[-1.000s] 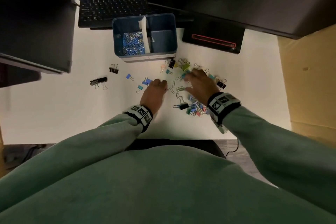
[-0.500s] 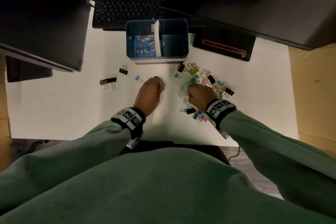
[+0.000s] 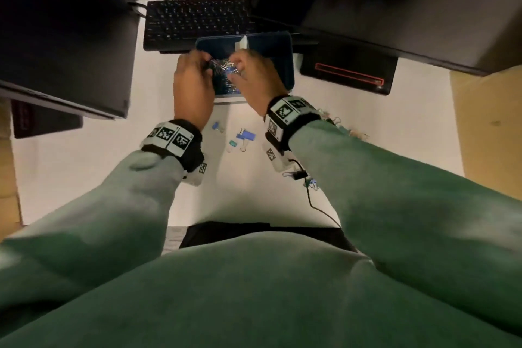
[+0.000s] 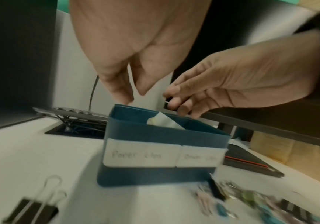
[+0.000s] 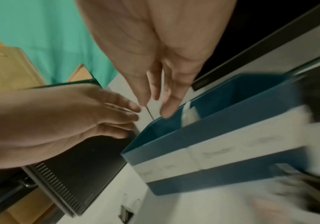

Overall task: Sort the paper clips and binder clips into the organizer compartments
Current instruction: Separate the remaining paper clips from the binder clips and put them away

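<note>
The blue organizer [image 3: 285, 65] [image 4: 155, 133] [image 5: 193, 136] stands in front of the keyboard, split by a white divider [image 3: 242, 43] [image 4: 165, 121] [image 5: 188, 113]. Its front carries two white labels [image 4: 142, 154]. My left hand [image 3: 207, 65] [image 4: 134, 97] [image 5: 134, 115] and right hand [image 3: 236, 63] [image 4: 172, 100] [image 5: 153, 107] hover side by side over the left compartment, fingers pointing down and spread, nothing plainly gripped. Silver and blue paper clips [image 3: 226, 69] show between the hands inside that compartment. Blue and teal binder clips [image 3: 245, 135] lie on the desk behind my wrists.
A black keyboard [image 3: 197, 22] sits just behind the organizer, dark monitors [image 3: 62, 37] at both sides. A black device with a red line [image 3: 347, 73] lies to the right. A black binder clip [image 4: 32, 210] and a mixed clip pile [image 4: 251, 200] lie near the organizer's front.
Both hands rose from the scattered clips on the desk and moved forward over the organizer's left compartment. Their curled fingers have spread. The head view has shifted closer.
</note>
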Demonstrator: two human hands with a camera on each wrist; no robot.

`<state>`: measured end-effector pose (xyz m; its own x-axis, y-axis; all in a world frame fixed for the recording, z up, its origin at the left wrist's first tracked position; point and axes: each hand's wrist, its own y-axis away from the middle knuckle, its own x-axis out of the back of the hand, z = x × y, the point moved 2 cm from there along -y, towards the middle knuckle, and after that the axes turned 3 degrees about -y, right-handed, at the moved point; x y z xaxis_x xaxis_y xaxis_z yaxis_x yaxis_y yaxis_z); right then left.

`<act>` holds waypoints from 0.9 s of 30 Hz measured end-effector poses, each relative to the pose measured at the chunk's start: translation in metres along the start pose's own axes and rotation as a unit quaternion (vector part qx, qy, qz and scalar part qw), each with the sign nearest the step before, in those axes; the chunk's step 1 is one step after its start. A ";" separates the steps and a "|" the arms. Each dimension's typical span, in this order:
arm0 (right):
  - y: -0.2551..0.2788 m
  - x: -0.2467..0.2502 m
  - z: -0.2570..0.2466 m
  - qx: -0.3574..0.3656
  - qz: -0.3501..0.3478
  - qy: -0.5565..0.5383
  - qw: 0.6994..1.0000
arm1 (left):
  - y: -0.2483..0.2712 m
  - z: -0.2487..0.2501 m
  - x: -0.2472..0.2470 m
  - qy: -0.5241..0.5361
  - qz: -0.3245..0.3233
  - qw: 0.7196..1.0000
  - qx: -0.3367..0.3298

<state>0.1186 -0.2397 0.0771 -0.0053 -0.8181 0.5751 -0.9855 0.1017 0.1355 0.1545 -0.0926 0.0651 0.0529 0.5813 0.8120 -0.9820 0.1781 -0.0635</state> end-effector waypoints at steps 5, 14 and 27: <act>0.066 0.054 0.103 -0.102 0.051 0.067 0.991 | 0.072 0.024 -0.048 0.029 -0.104 0.992 -0.061; 0.095 0.041 0.155 -0.108 -0.074 0.174 0.976 | 0.106 0.048 -0.137 -0.125 -0.279 0.936 -0.175; 0.110 0.066 0.181 -0.178 -0.001 0.028 0.984 | 0.101 0.064 -0.149 -0.102 -0.244 0.957 -0.120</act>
<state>-0.0209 -0.3852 -0.0160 0.0156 -0.7868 0.6169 -0.8638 0.3001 0.4046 0.0360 -0.2123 -0.0256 0.4341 0.2204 0.8735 -0.7784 0.5798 0.2405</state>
